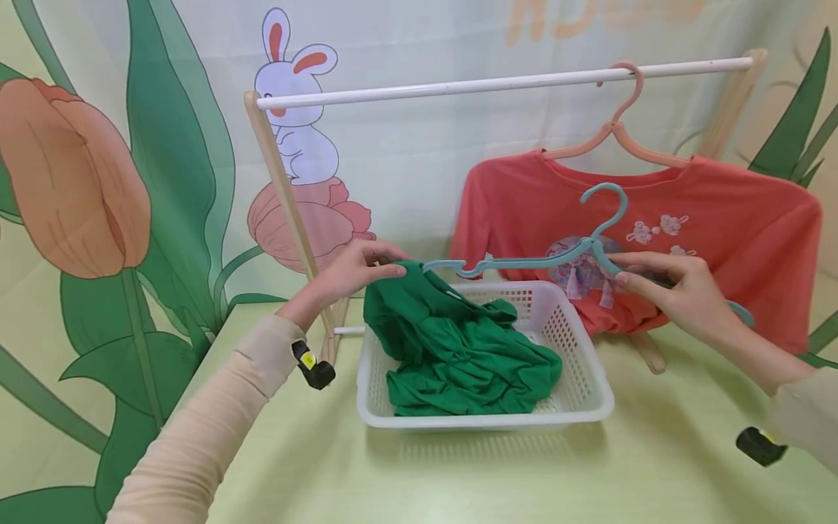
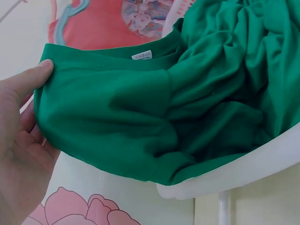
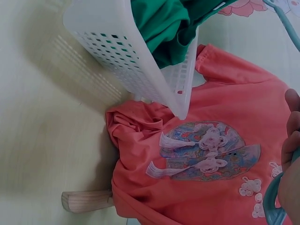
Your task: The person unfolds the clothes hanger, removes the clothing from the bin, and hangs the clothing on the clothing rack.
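Observation:
A green shirt (image 1: 471,356) lies bunched in a white plastic basket (image 1: 589,407), one part lifted above the left rim. My left hand (image 1: 350,276) pinches that raised part near the neckline; in the left wrist view the thumb of the left hand (image 2: 28,122) presses on the cloth, and a small white label shows inside the collar. My right hand (image 1: 681,291) grips a light blue hanger (image 1: 543,262) near its middle, hook upward. The hanger's far left end meets the green cloth at the neckline. Only the right hand's edge (image 3: 291,136) shows in the right wrist view.
A clothes rack with a white rail (image 1: 458,87) and wooden legs stands behind the basket. A red shirt (image 1: 524,196) hangs from it on a pink hanger (image 1: 628,102), close behind the right hand. A wooden foot (image 3: 86,200) sticks out below the red shirt.

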`<move>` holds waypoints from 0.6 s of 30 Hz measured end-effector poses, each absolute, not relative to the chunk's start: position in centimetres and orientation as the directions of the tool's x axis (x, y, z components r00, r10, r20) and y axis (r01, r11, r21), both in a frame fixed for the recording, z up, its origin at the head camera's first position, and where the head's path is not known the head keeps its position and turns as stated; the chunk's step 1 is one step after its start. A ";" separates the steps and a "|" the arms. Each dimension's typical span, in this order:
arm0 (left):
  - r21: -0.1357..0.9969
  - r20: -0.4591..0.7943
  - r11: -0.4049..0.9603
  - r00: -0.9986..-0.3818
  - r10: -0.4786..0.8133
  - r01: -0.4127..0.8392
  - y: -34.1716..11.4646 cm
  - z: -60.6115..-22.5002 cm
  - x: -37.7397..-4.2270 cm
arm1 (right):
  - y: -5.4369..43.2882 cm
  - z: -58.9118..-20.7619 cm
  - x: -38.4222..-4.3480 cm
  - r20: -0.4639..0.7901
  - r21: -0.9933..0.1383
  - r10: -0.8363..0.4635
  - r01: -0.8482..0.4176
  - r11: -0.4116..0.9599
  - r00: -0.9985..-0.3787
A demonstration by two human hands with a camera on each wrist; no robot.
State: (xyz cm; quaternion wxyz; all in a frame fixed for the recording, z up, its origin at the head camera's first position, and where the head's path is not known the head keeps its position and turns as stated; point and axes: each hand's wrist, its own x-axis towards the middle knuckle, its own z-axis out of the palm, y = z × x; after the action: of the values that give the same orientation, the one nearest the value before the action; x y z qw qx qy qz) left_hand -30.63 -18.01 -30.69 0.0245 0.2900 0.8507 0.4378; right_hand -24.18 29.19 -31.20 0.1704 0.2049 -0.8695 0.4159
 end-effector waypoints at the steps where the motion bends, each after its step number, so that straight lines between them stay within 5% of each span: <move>1: 0.763 0.208 0.443 -0.828 0.521 0.470 -18.0 -30.7 -30.6 | 29.1 -31.2 -24.2 0.467 -0.656 -0.222 -0.504 0.562 -0.856; 18: 0.818 0.167 0.389 -0.822 0.545 0.424 -17.3 -30.7 -29.7 | 27.5 -31.4 -25.1 0.442 -0.663 -0.305 -0.537 0.522 -0.843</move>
State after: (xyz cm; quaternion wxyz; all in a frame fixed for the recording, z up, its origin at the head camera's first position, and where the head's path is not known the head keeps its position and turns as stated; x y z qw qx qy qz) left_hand -29.72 -17.26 -30.71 0.0641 0.2916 0.8309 0.4696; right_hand -25.06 27.51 -31.35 0.1364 0.2443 -0.8616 0.4235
